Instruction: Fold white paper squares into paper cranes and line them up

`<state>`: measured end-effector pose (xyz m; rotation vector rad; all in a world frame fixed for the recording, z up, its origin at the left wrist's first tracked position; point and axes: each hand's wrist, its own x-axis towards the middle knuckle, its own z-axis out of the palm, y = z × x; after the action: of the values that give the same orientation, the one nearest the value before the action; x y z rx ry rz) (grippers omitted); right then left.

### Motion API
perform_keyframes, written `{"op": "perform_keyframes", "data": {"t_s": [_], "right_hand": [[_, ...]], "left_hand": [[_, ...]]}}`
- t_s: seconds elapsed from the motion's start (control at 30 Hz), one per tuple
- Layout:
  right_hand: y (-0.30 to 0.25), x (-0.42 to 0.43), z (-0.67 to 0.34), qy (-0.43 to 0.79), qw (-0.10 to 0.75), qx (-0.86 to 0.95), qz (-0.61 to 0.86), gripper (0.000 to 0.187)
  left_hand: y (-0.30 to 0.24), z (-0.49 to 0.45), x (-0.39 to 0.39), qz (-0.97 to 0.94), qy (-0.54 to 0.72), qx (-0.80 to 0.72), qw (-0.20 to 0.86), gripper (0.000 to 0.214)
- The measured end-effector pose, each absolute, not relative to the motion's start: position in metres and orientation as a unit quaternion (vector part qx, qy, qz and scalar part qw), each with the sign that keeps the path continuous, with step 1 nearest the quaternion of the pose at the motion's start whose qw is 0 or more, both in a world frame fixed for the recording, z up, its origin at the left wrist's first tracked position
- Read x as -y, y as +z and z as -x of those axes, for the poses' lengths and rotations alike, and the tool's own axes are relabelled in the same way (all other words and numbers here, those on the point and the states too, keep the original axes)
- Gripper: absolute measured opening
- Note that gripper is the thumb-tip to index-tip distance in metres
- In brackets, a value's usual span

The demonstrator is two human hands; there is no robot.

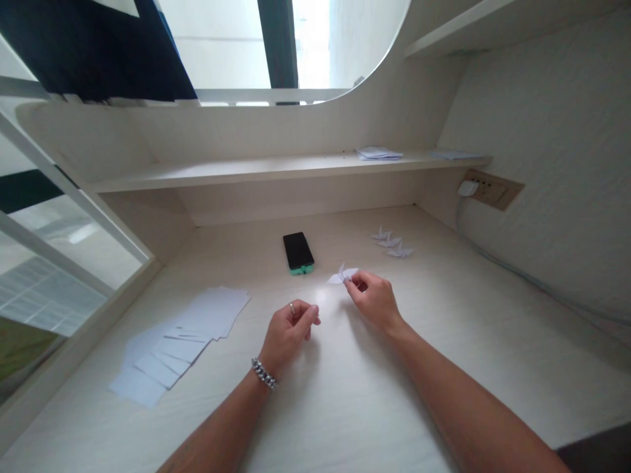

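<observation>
At the centre of the frame, the person's right hand [374, 299] is pinching a small folded paper bird [342, 275] between thumb and fingertips, holding it just above the pale wood-grain desk [444, 341]; the bird's pointed white wings are sticking out to the left of the fingers. Just left of it, the left hand [288, 328] is curling loosely with thumb and fingertips pressed together, and nothing is showing between them. It is wearing a thin ring [292, 307], and a chunky metal chain bracelet [263, 373] is sitting at the wrist.

Above the hands, a black phone [298, 251] in a teal case is lying flat, its screen dark. Three more folded birds [393, 242] are sitting in a row to the upper right of centre. At lower left, plain white rectangular paper sheets [187, 335] are lying fanned out and overlapping. A matching shelf [246, 169] is running across the upper middle, bearing a small stack of papers [378, 154]. At right, a white plug [467, 188] is sitting in a brown-framed wall socket [490, 189].
</observation>
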<state>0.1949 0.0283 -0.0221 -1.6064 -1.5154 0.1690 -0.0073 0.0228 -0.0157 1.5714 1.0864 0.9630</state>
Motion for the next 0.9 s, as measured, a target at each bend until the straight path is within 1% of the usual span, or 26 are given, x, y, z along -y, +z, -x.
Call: {"op": "perform_keyframes", "data": {"t_s": [0.27,0.5,0.7,0.9], "right_hand": [[-0.032,-0.043,-0.246,0.034,0.404,0.504,0.763,0.022],[-0.031,-0.038,-0.292,-0.005,0.362,0.412,0.836,0.026],[-0.032,-0.036,-0.321,-0.024,0.314,0.382,0.869,0.026],[-0.035,-0.041,-0.33,-0.029,0.29,0.387,0.875,0.026]], "left_hand": [[-0.019,0.009,-0.021,-0.667,0.381,-0.438,0.467,0.031],[-0.015,0.01,-0.023,-0.668,0.368,-0.449,0.466,0.031],[-0.012,0.009,-0.024,-0.7,0.338,-0.455,0.435,0.035],[-0.015,0.012,-0.026,-0.724,0.31,-0.456,0.415,0.036]]}}
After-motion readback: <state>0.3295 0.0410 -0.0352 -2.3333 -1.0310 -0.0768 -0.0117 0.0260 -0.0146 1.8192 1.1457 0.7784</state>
